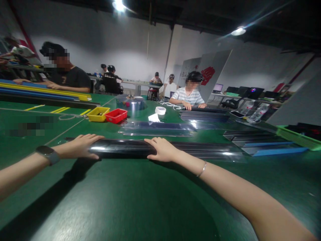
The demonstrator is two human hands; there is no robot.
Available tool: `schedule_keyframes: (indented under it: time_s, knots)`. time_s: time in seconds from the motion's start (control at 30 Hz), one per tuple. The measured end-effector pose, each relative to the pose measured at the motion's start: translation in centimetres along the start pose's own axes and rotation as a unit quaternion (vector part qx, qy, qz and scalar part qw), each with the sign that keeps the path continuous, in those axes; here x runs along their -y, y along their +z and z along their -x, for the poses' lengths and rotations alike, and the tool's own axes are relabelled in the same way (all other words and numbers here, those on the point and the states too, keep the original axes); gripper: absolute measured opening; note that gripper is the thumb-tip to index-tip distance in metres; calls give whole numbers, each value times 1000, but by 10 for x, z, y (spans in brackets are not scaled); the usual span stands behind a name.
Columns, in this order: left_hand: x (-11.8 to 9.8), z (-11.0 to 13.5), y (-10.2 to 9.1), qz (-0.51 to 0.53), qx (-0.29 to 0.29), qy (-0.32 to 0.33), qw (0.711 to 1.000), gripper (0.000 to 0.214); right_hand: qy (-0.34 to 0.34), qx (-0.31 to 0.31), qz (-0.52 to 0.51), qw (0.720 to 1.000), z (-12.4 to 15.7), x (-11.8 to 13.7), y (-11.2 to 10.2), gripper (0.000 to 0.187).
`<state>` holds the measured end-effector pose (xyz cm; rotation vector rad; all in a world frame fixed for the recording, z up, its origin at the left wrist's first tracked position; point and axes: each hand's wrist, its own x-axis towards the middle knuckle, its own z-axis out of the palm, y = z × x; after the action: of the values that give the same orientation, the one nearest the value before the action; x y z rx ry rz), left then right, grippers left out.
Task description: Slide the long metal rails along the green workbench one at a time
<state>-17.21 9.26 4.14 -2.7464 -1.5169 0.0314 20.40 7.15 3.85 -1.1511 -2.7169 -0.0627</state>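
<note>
A long, glossy black profile [122, 149] lies crosswise on the green tabletop, with clear plastic film [225, 156] around its right part. My left hand [86, 147] grips its left portion, thumb at the near side and fingers over the top. Around its middle, my right hand [160, 149] holds it the same way. The fingers' undersides are hidden. Just beyond it lie flat sheets of clear film [157, 127].
A yellow bin [98, 114] and a red bin [116, 115] stand beyond my left hand, near a tape roll [160, 110]. Black and blue profiles [278, 150] lie at right beside a green basket [301, 139]. Co-workers [189, 95] sit across the table.
</note>
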Motion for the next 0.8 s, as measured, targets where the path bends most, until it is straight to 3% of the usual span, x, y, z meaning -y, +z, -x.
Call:
schedule_keyframes:
  time_s: [0.2, 0.6, 0.8]
  knots:
    - [-11, -9, 6, -15, -12, -6, 1000, 81, -8, 6, -1, 1000, 11, -12, -3, 75]
    - [-98, -45, 4, -23, -56, 47, 997, 80, 12, 30, -13, 999, 80, -60, -29, 74]
    - [-108, -49, 3, -31, -62, 55, 996, 80, 18, 30, -6, 999, 87, -63, -31, 73]
